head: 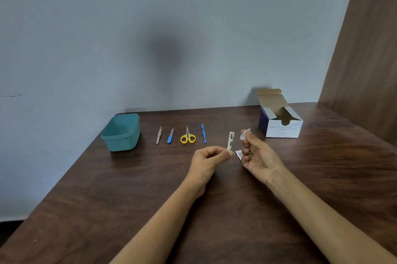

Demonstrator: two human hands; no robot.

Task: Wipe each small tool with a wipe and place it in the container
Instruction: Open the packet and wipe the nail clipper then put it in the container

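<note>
Left grip (206, 159): pinches clipper (230, 140) by its base, upright above the bench (107, 199), head exposed for wiping.
Right grip (257, 156): pinches wipe (245, 134) just beside it, ready.
Container (122, 143): left, past the tool row (187, 134).

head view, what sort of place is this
Probably a plain home or office room: a dark wooden table pushed against a bare grey wall, with an open alcohol swab box and a teal container.
</note>
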